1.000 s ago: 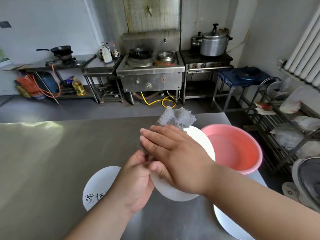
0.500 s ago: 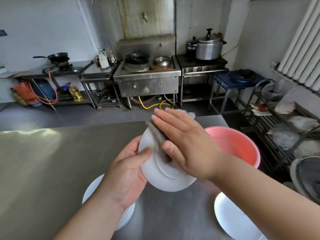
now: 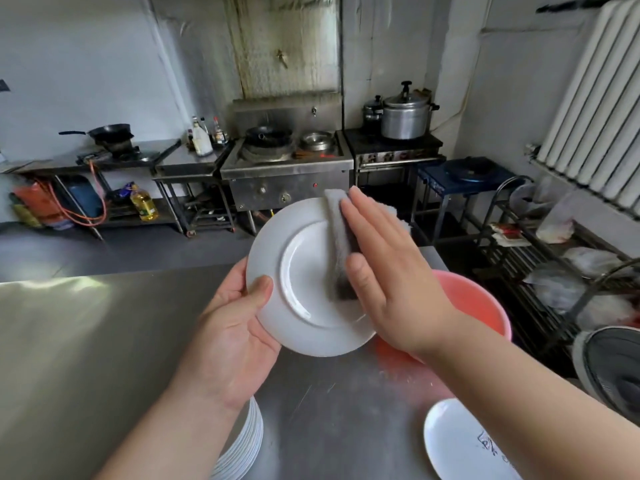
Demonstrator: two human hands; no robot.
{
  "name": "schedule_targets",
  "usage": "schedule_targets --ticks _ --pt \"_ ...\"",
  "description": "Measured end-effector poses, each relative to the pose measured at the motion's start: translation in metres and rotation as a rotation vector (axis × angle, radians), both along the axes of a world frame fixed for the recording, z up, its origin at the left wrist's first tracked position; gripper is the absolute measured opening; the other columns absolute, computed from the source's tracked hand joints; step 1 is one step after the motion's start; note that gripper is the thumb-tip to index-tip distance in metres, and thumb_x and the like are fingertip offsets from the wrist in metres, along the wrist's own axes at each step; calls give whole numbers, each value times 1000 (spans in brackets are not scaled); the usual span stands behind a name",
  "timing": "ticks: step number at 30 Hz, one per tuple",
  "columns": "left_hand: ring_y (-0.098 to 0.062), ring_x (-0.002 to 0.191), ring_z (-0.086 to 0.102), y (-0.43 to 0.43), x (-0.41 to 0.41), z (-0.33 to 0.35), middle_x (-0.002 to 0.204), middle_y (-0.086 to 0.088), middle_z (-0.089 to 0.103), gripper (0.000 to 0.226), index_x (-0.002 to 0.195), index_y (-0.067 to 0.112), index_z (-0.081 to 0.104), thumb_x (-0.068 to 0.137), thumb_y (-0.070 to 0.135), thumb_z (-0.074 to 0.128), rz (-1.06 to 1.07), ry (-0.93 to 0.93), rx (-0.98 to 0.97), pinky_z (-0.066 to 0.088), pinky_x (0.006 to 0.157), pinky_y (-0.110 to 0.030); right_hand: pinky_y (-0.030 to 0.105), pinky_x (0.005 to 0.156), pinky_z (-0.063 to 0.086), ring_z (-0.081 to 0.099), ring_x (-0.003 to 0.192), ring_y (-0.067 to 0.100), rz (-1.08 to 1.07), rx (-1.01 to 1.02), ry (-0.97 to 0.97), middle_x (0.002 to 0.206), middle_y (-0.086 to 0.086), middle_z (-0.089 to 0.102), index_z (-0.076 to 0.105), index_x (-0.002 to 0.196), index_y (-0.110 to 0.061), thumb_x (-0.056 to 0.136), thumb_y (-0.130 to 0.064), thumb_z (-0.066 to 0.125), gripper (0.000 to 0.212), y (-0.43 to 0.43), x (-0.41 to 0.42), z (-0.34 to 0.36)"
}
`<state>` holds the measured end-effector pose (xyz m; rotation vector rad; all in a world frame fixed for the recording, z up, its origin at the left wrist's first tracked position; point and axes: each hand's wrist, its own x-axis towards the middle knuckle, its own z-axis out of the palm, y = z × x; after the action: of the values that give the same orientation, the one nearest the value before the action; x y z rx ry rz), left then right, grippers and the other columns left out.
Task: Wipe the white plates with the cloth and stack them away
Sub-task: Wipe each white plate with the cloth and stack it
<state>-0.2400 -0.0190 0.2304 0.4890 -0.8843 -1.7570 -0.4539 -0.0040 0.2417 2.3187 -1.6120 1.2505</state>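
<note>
My left hand (image 3: 230,330) grips a white plate (image 3: 298,282) by its lower left rim, thumb on the face, and holds it tilted up above the steel table (image 3: 86,341). My right hand (image 3: 391,271) lies flat with straight fingers on a grey cloth (image 3: 341,244), pressing it against the plate's face. A stack of white plates (image 3: 246,448) sits on the table under my left forearm, mostly hidden. Another white plate (image 3: 460,445) with dark writing lies at the front right, partly under my right arm.
A pink basin (image 3: 481,306) stands on the table's right end behind my right hand. Beyond the table are a steel stove (image 3: 287,171), side benches with a wok, and a pressure cooker (image 3: 405,116). A wire rack (image 3: 540,258) and a fan (image 3: 609,372) stand to the right.
The plate has risen and tipped up so its face looks at me. My right hand and the cloth slid across it, from bunched at the far edge to flat on the right half.
</note>
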Motion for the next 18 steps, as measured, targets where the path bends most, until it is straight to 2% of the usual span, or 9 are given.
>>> schedule_targets --ticks 2,4,7,10,12,14,16,18 --pt "-32 133 62 -2 -1 -1 144 -17 63 47 145 11 58 99 9 47 24 32 7 55 105 -44 43 130 15 10 161 13 -41 45 -124 173 4 16 24 164 -8 110 -46 30 67 5 3 -9" --pt "-31 131 63 -4 -4 -5 142 -15 65 44 140 14 63 97 10 50 68 65 39 53 106 -47 47 131 10 -2 162 18 -81 75 -161 175 3 1 11 166 -8 108 -49 30 73 21 21 -34" --pt "-30 123 69 -1 -12 -14 137 -15 68 44 137 15 64 94 14 54 110 75 115 61 92 -46 56 129 3 -17 160 31 -136 88 -143 174 5 -15 2 164 -5 107 -60 23 82 46 50 -71" --pt "-30 120 70 0 -12 -17 137 -15 69 47 139 14 62 93 14 56 125 86 162 63 86 -45 56 129 5 -11 161 34 -144 77 -72 175 10 -3 13 164 -4 106 -61 28 83 40 41 -63" --pt "-28 124 69 -3 -9 -11 138 -13 68 46 139 15 62 94 12 54 131 110 150 62 91 -43 52 130 10 1 162 31 -109 29 8 173 10 13 26 162 -5 105 -54 36 76 23 23 -37" --pt "-27 127 66 -5 -10 -4 140 -12 67 47 141 15 61 95 12 53 121 126 117 59 97 -44 49 130 14 7 162 26 -78 -6 -24 172 6 20 32 161 -7 105 -47 39 69 8 11 -15" --pt "-30 130 64 -5 -15 2 141 -12 66 49 144 16 58 95 13 52 110 122 84 55 104 -49 47 131 13 5 162 24 -108 -30 -116 173 5 18 29 162 -9 106 -43 38 66 6 17 -13" --pt "-33 131 63 -3 -22 5 142 -14 66 51 146 17 56 96 16 51 107 120 71 54 105 -54 45 131 5 -5 162 24 -157 -42 -221 175 3 6 19 164 -14 106 -43 39 68 16 38 -30"
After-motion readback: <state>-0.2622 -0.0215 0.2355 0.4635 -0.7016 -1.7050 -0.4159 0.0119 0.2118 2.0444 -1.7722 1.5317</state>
